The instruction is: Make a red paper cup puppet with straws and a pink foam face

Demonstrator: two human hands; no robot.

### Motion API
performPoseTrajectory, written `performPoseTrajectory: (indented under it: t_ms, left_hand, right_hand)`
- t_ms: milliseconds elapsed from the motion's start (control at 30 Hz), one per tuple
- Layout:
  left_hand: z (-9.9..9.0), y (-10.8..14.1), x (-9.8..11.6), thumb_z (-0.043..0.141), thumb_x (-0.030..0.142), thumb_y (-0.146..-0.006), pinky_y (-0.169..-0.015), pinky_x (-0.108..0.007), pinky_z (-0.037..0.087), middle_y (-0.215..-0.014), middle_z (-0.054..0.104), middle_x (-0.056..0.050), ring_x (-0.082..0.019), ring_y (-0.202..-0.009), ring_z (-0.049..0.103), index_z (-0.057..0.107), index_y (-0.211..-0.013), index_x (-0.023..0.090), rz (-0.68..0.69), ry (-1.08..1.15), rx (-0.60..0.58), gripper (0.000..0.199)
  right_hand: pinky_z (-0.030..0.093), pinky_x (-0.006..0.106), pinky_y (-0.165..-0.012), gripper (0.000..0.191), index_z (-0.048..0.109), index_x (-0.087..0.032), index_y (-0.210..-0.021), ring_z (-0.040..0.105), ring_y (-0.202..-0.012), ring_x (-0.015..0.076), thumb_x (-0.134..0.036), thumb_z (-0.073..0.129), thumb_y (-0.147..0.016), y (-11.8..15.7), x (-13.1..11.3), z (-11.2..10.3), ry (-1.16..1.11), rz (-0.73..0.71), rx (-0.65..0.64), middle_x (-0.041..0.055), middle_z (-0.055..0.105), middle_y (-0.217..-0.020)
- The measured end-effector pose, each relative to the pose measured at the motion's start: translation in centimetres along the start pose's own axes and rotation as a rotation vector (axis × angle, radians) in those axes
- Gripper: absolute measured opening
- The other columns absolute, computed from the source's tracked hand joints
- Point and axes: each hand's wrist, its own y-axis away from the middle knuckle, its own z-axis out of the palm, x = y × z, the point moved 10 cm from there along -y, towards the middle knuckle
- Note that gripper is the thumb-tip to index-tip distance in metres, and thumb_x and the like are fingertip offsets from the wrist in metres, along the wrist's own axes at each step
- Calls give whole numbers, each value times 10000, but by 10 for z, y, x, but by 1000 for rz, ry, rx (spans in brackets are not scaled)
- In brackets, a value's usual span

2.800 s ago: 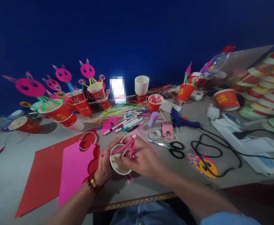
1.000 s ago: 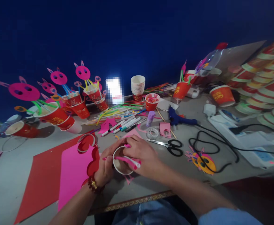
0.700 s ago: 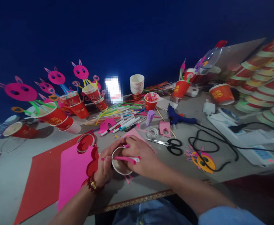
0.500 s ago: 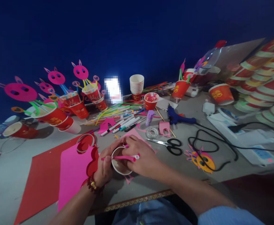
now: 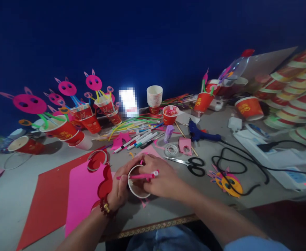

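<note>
Close to the table's front edge, a paper cup (image 5: 138, 196) is tipped so that its white mouth faces me. My left hand (image 5: 120, 188), with a beaded bracelet at the wrist, is closed around the cup's left side. Pink straws (image 5: 139, 176) cross the cup's mouth, one end by my left thumb and the other over my right hand. My right hand (image 5: 162, 177) grips the cup's right and far rim, with fingers reaching inside; their tips are hidden. Small pink paper strips (image 5: 144, 203) show below the cup.
Scissors (image 5: 188, 163), a tape roll (image 5: 171, 150), a glue stick (image 5: 169, 134) and a blue glue gun (image 5: 204, 134) lie beyond my right hand. Pink paper (image 5: 81, 198) lies over red card (image 5: 47, 198) at left. Behind are several markers (image 5: 136, 140), a cup stack (image 5: 154, 96) and decorated cups (image 5: 56, 129).
The whole scene sits slightly farther right and lower in the picture, as the head view shifted. Both hands keep nearly the same hold on the cup, with the straws across it.
</note>
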Motion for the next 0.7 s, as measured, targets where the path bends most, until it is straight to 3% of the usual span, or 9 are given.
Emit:
performPoseTrajectory:
  t_ms: [200,367,500,600,700]
  left_hand:
    - [-8,2,-9,293,466,-1018,-1134,-480,395,-1378,641,-69,-292,-1299,554,621,-1339,261,-92,131,100,502]
    - [-6,1,-16,336,533,-992,-1116,-473,412,-1395,622,-89,-304,-1291,556,612,-1345,235,-110,236,108,538]
    - [-1,-1,-8,340,570,-987,-1114,-465,415,-1436,587,-92,-309,-1321,530,599,-1361,241,-83,234,75,562]
    - [1,1,-10,310,479,-1026,-1158,-461,361,-1455,572,-79,-285,-1359,495,583,-1379,261,-111,201,53,496]
    - [1,3,-17,231,528,-1024,-1168,-480,352,-1443,578,-99,-292,-1348,507,571,-1389,246,-138,248,62,573]
  right_hand:
    - [513,352,-873,41,708,-207,-795,609,-1029,237,-173,731,-788,2,-12,-21,-95,-84,86,70,648,-1091]
    - [528,322,-823,124,680,-209,-793,638,-986,229,-106,731,-746,-1,-3,-12,-157,32,48,51,678,-1042]
    - [529,314,-806,116,687,-204,-800,659,-948,221,-130,754,-740,-1,4,-7,-151,119,-10,44,699,-1033]
    - [534,328,-832,114,671,-193,-702,666,-980,228,-171,772,-750,1,6,-10,-160,111,-16,51,701,-1074]
    - [530,377,-904,136,673,-190,-698,648,-1081,260,-229,775,-779,2,4,-17,-194,48,24,82,686,-1171]
